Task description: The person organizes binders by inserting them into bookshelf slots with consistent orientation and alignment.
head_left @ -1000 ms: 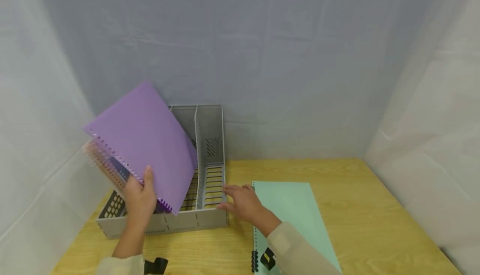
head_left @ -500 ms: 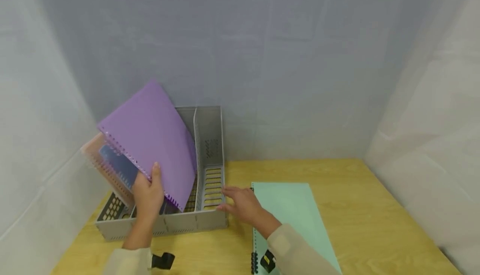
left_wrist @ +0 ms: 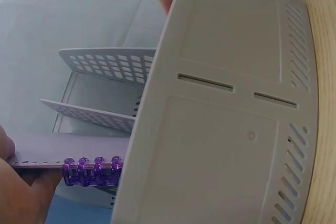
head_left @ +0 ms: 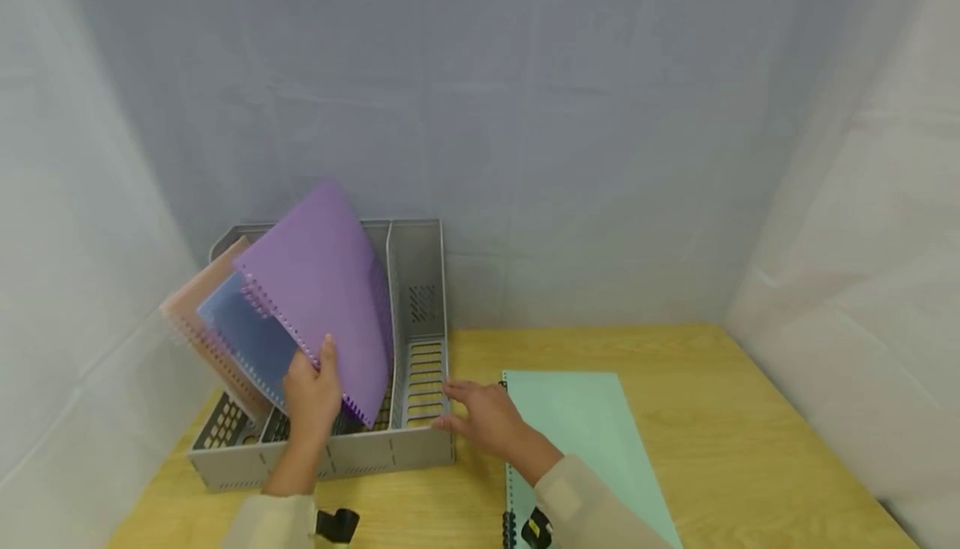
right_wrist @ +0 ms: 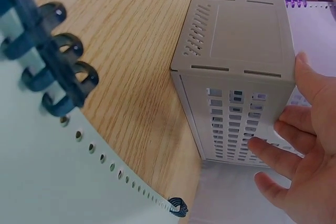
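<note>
My left hand (head_left: 311, 391) pinches a purple spiral notebook (head_left: 322, 282) at its bound edge, thumb on the cover. The notebook leans back, its lower corner inside a grey file organizer (head_left: 397, 449). In the left wrist view its purple rings (left_wrist: 94, 172) overlap the organizer's front wall. My right hand (head_left: 487, 420) is at the organizer's front right corner. In the right wrist view that hand's fingers are spread against the perforated side wall (right_wrist: 231, 119), with the thumb at the top edge. A blue notebook (head_left: 251, 336) and a pinkish notebook (head_left: 210, 291) lean in compartments to the left.
A mint-green spiral notebook (head_left: 581, 441) lies on the wooden table (head_left: 720, 432), under my right forearm. The rightmost organizer compartment (head_left: 425, 374) shows its slotted floor. Pale sheeting (head_left: 600, 157) encloses the back and both sides.
My left hand has moved right and slightly down with the purple notebook, which now stands lower and uncovers more of the blue and pinkish notebooks. The right hand stays at the organizer's corner.
</note>
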Available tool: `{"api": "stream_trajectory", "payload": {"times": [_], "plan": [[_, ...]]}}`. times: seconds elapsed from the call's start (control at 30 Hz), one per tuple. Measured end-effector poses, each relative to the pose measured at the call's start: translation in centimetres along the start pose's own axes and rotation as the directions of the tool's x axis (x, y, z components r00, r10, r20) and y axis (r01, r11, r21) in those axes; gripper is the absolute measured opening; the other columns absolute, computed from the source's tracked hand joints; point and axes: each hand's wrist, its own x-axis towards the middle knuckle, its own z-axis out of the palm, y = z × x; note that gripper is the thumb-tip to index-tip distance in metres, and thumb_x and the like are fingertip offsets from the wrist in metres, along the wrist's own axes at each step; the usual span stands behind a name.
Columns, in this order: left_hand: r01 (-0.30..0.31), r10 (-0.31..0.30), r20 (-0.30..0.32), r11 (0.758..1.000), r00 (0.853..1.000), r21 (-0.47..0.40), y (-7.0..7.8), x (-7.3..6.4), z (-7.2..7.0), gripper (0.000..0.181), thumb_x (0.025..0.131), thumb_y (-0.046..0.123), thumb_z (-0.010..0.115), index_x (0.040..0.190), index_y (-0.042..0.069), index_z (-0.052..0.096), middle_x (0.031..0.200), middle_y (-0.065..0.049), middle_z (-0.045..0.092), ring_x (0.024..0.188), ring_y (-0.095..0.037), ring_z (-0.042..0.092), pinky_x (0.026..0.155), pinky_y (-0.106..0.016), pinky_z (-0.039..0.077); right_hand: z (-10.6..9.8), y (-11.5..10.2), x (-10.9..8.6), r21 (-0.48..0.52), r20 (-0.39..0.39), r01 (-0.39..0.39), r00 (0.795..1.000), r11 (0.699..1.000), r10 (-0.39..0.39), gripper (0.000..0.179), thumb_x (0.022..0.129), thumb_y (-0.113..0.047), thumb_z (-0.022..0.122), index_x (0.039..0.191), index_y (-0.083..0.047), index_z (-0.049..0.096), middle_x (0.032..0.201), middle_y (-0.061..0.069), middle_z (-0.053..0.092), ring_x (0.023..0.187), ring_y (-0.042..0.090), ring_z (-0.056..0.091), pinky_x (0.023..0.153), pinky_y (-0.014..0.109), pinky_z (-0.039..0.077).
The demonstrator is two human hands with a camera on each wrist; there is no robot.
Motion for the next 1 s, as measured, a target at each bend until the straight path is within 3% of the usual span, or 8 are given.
{"api": "stream_trajectory", "payload": {"times": [0.17, 0.4, 1.0], "plan": [[0.002, -0.002, 0.012, 1.0, 1.0, -0.013, -0.3, 0.2, 0.6, 0.034, 0.101, 0.018, 0.05, 0.11, -0.014, 0.058, 0.104, -0.039, 0.06, 0.095, -0.057, 0.057, 0.083, -0.064, 0.044, -0.1, 0.1, 0.1, 0.004, 0.001, -0.005, 1.0, 1.0, 0.005, 0.058, 0.092, -0.048, 0.06, 0.136, -0.01, 0.056, 0.142, 0.001, 0.052, 0.12, 0.023, 0.057, 0.104, 0.048, 0.042], [0.028, -0.028, 0.046, 1.0, 0.999, 0.007, -1.2, 0.1, 1.1, 0.035, 0.102, 0.019, 0.049, 0.112, -0.013, 0.057, 0.108, -0.039, 0.06, 0.101, -0.057, 0.055, 0.086, -0.064, 0.043, 0.2, 0.0, 0.1, 0.031, 0.009, -0.011, 1.0, 0.999, 0.011, 0.058, 0.092, -0.045, 0.061, 0.136, -0.008, 0.055, 0.144, 0.002, 0.051, 0.123, 0.024, 0.055, 0.104, 0.042, 0.044], [0.037, -0.042, 0.093, 0.998, 0.995, 0.056, -2.2, -0.1, 1.8, 0.037, 0.102, 0.024, 0.047, 0.11, -0.011, 0.058, 0.107, -0.038, 0.06, 0.099, -0.057, 0.056, 0.082, -0.065, 0.043, 0.3, 0.1, 0.0, 0.129, 0.024, -0.031, 0.999, 0.991, 0.028, 0.062, 0.092, -0.047, 0.058, 0.141, -0.009, 0.049, 0.149, 0.003, 0.044, 0.131, 0.026, 0.048, 0.106, 0.043, 0.041]]}}
